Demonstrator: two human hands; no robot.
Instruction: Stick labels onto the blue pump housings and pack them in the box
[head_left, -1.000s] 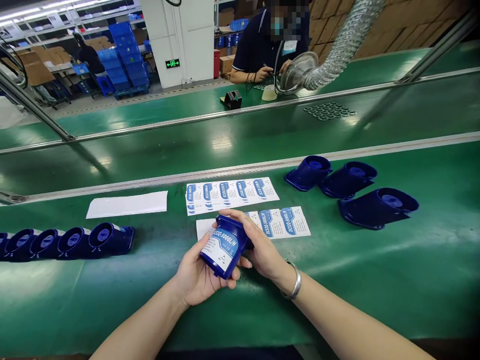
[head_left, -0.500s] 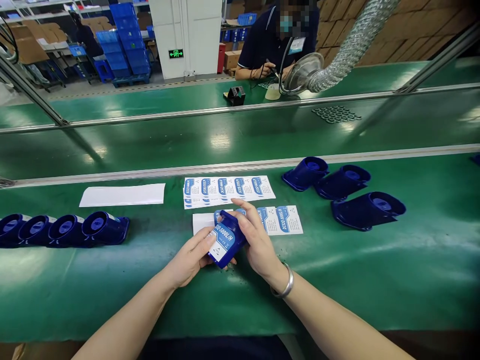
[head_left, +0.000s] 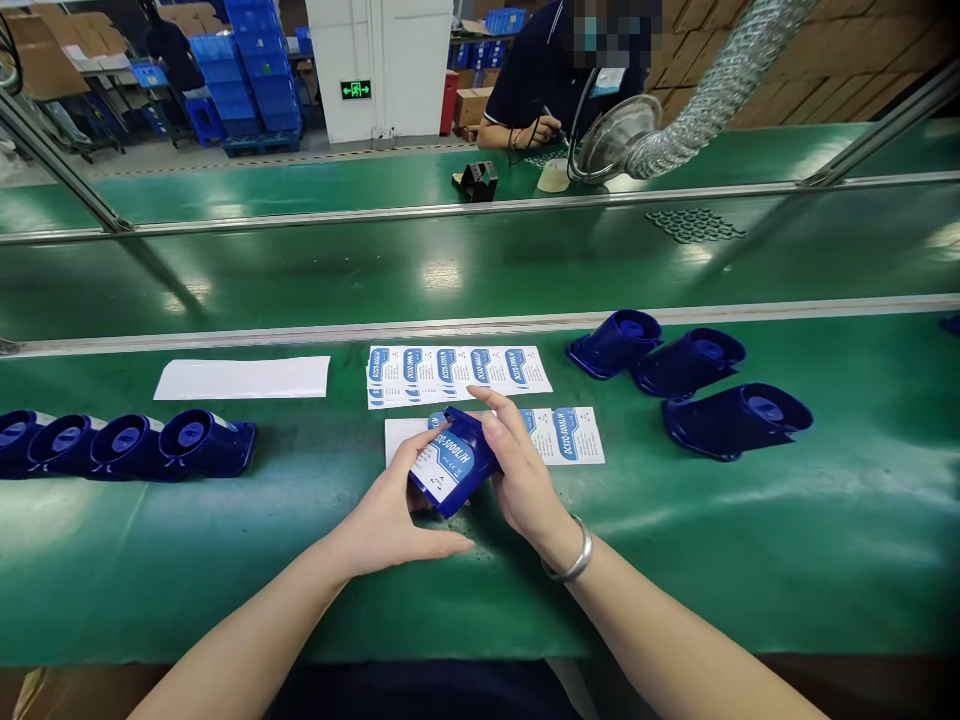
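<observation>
A dark blue plastic housing [head_left: 474, 468] is tilted between my two hands above the bench, its white-and-blue printed label [head_left: 447, 462] facing up. My right hand [head_left: 525, 480] grips its right side, thumb on the near face and index finger stretched past the top. Along the left edge lie the fingers of my left hand [head_left: 382, 510], some hidden behind the housing, while the thumb sticks out below it, off the label. Just beyond is a partly used label strip [head_left: 577, 438], partly covered by my hands. Behind it lies a stack of label sheets [head_left: 459, 376].
Several labelled blue housings [head_left: 206, 445] stand in a row at left, near a white paper strip [head_left: 241, 378]. Three more housings [head_left: 739, 420] sit at right. Across the metal rail [head_left: 375, 215], a co-worker [head_left: 525, 100] works by a ducted hood [head_left: 619, 140].
My left thumb has come off the label and now stretches out below the housing. The housing has turned slightly, with more of the label showing. My right hand keeps its grip.
</observation>
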